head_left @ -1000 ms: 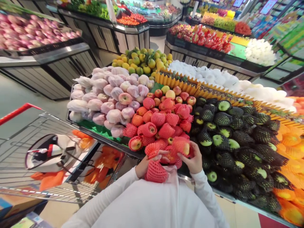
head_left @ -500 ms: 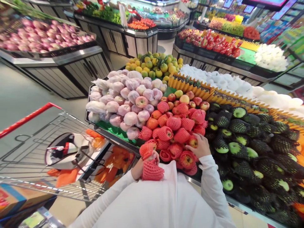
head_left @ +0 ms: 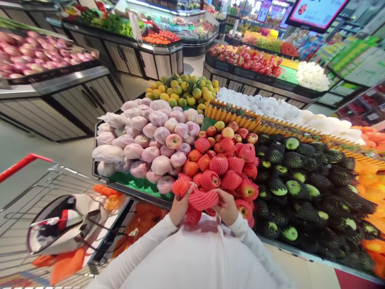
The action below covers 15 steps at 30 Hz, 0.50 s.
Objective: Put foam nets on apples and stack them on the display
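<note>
Right hand [head_left: 226, 208] moved from apples [head_left: 248, 192] to left hand [head_left: 179, 208]; both grip pink netting [head_left: 202, 200], contents seemingly hidden.

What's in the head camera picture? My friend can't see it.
A person's left hand and right hand hold red foam netting by piled apples. A shopping cart stands left; green fruit in black nets lies right.

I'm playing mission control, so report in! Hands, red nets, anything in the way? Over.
Left hand gripping red foam nets. Right hand pinching one net's right end. Can't tell what's inside. Netted apples just beyond; no blockage seen.
</note>
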### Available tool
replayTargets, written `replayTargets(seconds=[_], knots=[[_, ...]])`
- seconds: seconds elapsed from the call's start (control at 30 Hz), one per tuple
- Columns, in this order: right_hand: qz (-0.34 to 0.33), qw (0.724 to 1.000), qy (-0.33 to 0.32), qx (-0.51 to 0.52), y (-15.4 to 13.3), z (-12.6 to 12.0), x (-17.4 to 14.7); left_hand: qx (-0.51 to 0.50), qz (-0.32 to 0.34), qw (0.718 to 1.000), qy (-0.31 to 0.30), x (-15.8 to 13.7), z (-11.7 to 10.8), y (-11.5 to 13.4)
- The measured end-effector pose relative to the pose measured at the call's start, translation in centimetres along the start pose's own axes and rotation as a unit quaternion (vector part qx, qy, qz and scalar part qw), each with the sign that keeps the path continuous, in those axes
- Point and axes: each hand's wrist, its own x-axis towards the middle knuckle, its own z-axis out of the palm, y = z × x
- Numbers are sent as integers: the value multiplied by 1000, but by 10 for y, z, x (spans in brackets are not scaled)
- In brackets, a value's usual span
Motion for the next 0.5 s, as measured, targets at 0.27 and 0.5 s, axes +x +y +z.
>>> replayTargets(seconds=[0.27,0.5], knots=[[18,931,363,45,14,-39,-23,263,154,945,-117,89,19,41],[81,879,464,73,26,-51,-43,690,223,648,-235,205,79,68]])
